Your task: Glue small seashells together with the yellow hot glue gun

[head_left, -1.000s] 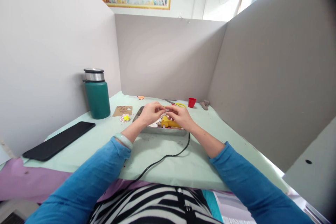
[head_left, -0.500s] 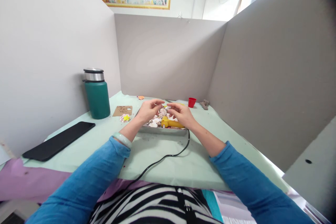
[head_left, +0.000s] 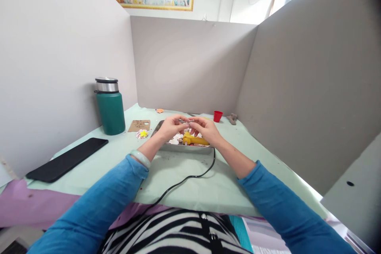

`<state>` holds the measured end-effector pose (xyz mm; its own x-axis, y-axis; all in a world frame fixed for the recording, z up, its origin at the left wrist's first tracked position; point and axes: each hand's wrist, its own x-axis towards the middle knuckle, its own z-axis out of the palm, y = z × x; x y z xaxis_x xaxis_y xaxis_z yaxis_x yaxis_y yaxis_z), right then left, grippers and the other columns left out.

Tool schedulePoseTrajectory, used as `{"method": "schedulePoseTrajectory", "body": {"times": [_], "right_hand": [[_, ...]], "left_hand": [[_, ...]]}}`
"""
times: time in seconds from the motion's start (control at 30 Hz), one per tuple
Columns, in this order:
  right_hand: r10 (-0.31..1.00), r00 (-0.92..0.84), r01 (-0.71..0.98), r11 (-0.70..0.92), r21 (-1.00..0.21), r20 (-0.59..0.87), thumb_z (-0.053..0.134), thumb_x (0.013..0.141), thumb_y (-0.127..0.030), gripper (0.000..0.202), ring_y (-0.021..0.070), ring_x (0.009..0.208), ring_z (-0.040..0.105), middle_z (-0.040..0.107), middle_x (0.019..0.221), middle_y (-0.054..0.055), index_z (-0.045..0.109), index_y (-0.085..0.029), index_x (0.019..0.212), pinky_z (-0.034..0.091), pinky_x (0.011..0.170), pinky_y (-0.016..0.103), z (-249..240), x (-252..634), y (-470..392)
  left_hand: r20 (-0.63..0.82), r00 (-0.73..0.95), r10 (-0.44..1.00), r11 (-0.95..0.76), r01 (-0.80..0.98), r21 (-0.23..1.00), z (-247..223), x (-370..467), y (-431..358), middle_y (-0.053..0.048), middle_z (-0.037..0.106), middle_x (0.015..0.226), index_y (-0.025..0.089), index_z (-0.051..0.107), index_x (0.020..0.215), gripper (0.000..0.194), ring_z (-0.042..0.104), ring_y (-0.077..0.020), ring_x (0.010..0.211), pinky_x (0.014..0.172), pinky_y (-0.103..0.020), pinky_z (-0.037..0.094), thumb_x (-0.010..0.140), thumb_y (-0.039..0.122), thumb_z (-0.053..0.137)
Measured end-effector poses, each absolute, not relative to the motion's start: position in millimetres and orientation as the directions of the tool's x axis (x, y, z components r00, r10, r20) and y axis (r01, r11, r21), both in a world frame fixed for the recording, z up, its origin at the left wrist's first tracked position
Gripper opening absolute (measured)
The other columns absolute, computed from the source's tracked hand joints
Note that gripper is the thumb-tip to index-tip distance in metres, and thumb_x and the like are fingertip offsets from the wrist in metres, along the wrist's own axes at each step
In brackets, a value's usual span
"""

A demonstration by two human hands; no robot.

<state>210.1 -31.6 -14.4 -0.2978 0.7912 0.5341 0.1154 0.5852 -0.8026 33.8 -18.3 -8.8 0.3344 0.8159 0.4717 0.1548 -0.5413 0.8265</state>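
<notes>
My left hand and my right hand meet above a metal tray, fingers bent and fingertips close together. Between the fingertips shows a small, thin, pale piece with dark edges; its kind is too small to tell. Both hands are closed around it. Below them, a yellow glue gun lies in the tray on white shells, its black cord running over the tray's front edge toward me. My fingers hide much of the tray's far part.
Left of the tray are a shell flower with a yellow centre, a brown card, a green bottle and a black phone-like slab. A red cup stands at the back right. Grey partitions enclose the table.
My hands have come together, closing the gap between their fingertips, and a thin pale piece now shows there. The glue gun and the other things have stayed put.
</notes>
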Motion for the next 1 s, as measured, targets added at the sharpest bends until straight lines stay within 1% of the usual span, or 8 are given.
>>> {"method": "schedulePoseTrajectory", "body": {"times": [0.07,0.23,0.33,0.5,0.6,0.73,0.9,1.0], "right_hand": [[0.794,-0.295,0.094,0.578,-0.811,0.532,0.059,0.078,-0.04,0.034,0.0132,0.06,0.06,0.064,0.07,0.002,0.062,-0.017,0.102,0.05,0.053,0.025,-13.1,209.2,-33.0],[0.793,-0.313,0.075,0.569,-0.819,0.523,0.06,0.076,-0.04,0.035,0.0128,0.061,0.061,0.064,0.075,0.002,0.061,-0.017,0.104,0.049,0.051,0.024,-11.1,209.2,-34.2],[0.799,-0.297,0.098,0.571,-0.815,0.524,0.061,0.075,-0.038,0.035,0.0124,0.062,0.06,0.063,0.075,0.002,0.06,-0.017,0.103,0.048,0.05,0.023,-10.5,210.6,-33.2],[0.8,-0.238,0.12,0.587,-0.8,0.551,0.065,0.072,-0.037,0.03,0.012,0.063,0.059,0.061,0.075,0.001,0.06,-0.018,0.094,0.048,0.05,0.023,-10.6,212.5,-30.0],[0.799,-0.233,0.119,0.589,-0.799,0.555,0.065,0.071,-0.039,0.027,0.0123,0.063,0.059,0.06,0.07,0.0,0.058,-0.018,0.086,0.047,0.05,0.022,-11.1,212.2,-29.7],[0.795,-0.244,0.125,0.593,-0.795,0.555,0.065,0.072,-0.041,0.027,0.0118,0.062,0.058,0.06,0.07,0.0,0.057,-0.018,0.083,0.047,0.05,0.023,-10.9,211.2,-31.8],[0.79,-0.281,0.14,0.595,-0.791,0.545,0.063,0.073,-0.04,0.025,0.0118,0.06,0.057,0.06,0.068,0.0,0.058,-0.017,0.083,0.045,0.05,0.022,-10.9,210.9,-33.5],[0.789,-0.287,0.14,0.595,-0.791,0.543,0.063,0.074,-0.04,0.025,0.0122,0.061,0.058,0.06,0.067,0.0,0.058,-0.017,0.084,0.045,0.05,0.022,-12.0,210.9,-32.4]], "left_hand": [[0.48,0.338,0.809,-0.544,0.126,0.829,-8.5,33.6,-18.8,0.002,0.057,0.057,0.016,0.061,0.087,0.029,0.057,-0.0114,0.052,0.043,-0.019,0.037,0.067,0.036,0.069],[0.523,0.34,0.781,-0.576,0.071,0.814,-8.4,33.3,-17.6,-0.001,0.062,0.074,0.015,0.061,0.084,0.032,0.057,-0.0101,0.055,0.05,-0.022,0.046,0.064,0.037,0.071],[0.529,0.325,0.784,-0.582,0.088,0.808,-7.6,33.1,-17.5,-0.002,0.063,0.079,0.015,0.06,0.083,0.031,0.056,-0.0086,0.052,0.048,-0.022,0.046,0.064,0.038,0.071],[0.525,0.305,0.794,-0.58,0.123,0.805,-6.6,32.3,-17.7,-0.002,0.062,0.073,0.015,0.061,0.085,0.031,0.055,-0.0091,0.051,0.045,-0.021,0.042,0.067,0.039,0.069],[0.496,0.307,0.813,-0.555,0.146,0.819,-6.6,32.0,-18.1,-0.001,0.06,0.067,0.016,0.061,0.085,0.032,0.055,-0.01,0.051,0.044,-0.02,0.04,0.066,0.04,0.069],[0.445,0.329,0.833,-0.509,0.139,0.849,-8.1,31.1,-17.7,0.001,0.059,0.062,0.017,0.061,0.087,0.033,0.056,-0.0103,0.051,0.042,-0.019,0.035,0.067,0.042,0.069],[0.393,0.376,0.839,-0.42,-0.011,0.908,-9.6,30.0,-17.8,0.002,0.057,0.065,0.016,0.059,0.085,0.033,0.055,-0.0085,0.052,0.052,-0.022,0.045,0.066,0.04,0.071],[0.379,0.404,0.833,-0.387,-0.065,0.92,-9.8,29.9,-18.6,0.002,0.056,0.066,0.015,0.058,0.083,0.032,0.054,-0.0079,0.053,0.056,-0.024,0.047,0.066,0.039,0.071]]}}
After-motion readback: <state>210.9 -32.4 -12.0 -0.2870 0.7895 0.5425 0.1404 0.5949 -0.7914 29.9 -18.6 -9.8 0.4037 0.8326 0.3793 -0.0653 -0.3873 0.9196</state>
